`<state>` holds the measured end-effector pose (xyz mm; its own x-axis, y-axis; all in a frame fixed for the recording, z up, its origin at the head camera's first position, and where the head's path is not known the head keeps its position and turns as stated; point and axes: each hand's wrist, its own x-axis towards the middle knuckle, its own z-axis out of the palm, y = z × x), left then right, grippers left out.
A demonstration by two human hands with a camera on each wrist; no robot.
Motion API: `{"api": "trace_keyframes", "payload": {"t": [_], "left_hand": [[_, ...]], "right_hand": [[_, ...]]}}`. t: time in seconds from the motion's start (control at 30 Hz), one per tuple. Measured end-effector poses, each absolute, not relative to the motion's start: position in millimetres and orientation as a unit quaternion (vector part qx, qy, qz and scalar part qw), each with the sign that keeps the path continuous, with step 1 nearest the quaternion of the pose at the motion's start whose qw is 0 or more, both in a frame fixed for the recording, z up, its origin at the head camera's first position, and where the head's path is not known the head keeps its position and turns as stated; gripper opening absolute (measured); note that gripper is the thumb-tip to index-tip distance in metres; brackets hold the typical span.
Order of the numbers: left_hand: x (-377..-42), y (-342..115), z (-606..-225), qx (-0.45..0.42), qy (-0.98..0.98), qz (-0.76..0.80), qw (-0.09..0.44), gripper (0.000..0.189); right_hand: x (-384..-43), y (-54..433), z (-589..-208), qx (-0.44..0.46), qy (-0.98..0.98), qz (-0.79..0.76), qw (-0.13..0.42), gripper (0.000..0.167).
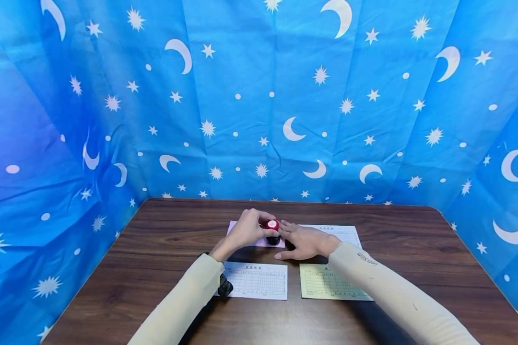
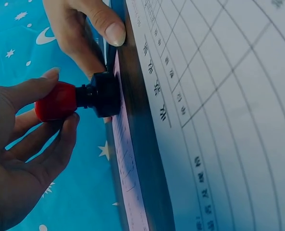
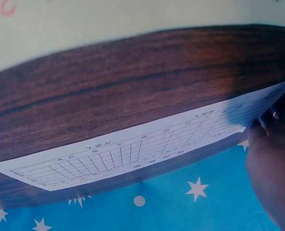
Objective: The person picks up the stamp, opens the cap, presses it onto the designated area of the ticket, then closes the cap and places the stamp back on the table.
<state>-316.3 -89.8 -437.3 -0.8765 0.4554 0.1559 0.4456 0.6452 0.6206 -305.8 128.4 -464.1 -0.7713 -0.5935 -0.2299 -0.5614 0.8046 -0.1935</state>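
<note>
Head: stamp (image 1: 273, 225) on pink form (image 1: 261, 244); right sleeve (image 1: 397, 297) (cream) overlaps yellow form (image 1: 323, 283).

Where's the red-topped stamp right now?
In the head view, the red-topped stamp is below centre, in the left hand over the pink form, just left of the right hand.

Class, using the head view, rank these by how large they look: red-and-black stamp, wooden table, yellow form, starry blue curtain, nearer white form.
1. Starry blue curtain
2. Wooden table
3. Nearer white form and yellow form: too alike to rank, both partly covered
4. Red-and-black stamp
</note>
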Motion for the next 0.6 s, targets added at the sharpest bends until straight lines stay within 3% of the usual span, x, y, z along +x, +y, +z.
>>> {"api": "trace_keyframes", "payload": {"t": [0.6], "left_hand": [[-315.7,-88.4,-439.7,0.245,0.908,0.340,0.011,0.036]], "right_hand": [[-309.6,128.8,-467.1,-0.311,0.939,-0.055,0.139,0.097]]}}
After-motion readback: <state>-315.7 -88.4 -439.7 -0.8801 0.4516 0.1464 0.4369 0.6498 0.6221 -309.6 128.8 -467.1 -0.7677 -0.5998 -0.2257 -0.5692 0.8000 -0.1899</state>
